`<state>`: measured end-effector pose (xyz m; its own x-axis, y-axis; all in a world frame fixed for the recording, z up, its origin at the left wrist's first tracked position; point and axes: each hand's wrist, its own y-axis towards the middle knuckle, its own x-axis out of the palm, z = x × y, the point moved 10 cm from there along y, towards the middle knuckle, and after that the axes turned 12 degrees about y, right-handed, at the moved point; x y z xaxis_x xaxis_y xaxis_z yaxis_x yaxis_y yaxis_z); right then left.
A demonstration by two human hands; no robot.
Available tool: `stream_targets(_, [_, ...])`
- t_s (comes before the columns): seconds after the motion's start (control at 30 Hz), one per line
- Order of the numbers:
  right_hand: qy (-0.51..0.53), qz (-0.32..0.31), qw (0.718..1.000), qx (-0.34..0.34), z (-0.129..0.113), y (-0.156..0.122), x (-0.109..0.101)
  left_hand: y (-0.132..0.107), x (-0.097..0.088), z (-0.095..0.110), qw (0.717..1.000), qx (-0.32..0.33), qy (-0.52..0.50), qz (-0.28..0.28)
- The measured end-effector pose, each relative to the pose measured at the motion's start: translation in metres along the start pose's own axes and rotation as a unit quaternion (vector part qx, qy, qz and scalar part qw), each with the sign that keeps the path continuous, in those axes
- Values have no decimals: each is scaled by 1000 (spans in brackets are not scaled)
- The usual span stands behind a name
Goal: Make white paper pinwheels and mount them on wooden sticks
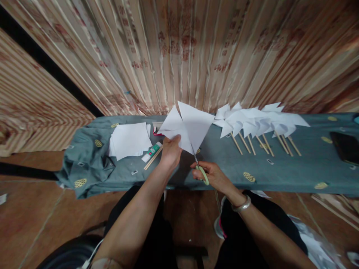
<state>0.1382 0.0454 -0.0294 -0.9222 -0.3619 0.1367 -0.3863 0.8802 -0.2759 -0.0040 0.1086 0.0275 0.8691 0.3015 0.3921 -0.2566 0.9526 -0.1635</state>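
My left hand (171,151) pinches a square sheet of white paper (196,121) by its lower left side, holding it up above the cloth. Slits run in from the sheet's corners toward its middle. Fingers of my right hand (211,175) are wrapped round a pair of scissors (202,175) with pale green handles. Their blades point up into the sheet's lower corner, partly hidden by the paper. Just left of my left hand are a green and white glue stick (152,152) and thin wooden sticks (153,158). A stack of white paper (130,140) rests further left.
Several white paper pinwheels (258,121) on wooden sticks lie in a row at the right. A dark phone (344,147) is near the right end of the grey-green tablecloth (224,179). A small red box (156,130) sits behind the glue stick. Patterned curtains (179,56) hang behind.
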Motion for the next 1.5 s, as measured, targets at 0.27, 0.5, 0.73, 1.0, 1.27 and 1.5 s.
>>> stream_targets(0.27, [21,10,1000,0,2,2,0,1,-1,0,1000,10,14,-8])
stream_targets(0.5, [27,23,999,3,1,1,-1,5,-3,-1,999,28,22,-9])
stream_targets(0.73, [46,28,998,10,-1,0,0,5,-2,0,999,37,27,-17])
stream_targets(1.0, [53,45,997,19,-2,-1,-2,6,-3,0,999,35,37,-11])
stream_targets(1.27, [51,40,998,10,-2,-1,-2,4,-2,2,998,36,38,-19])
stream_targets(1.5, [50,43,998,11,-1,0,-3,3,1,4,999,36,32,-19])
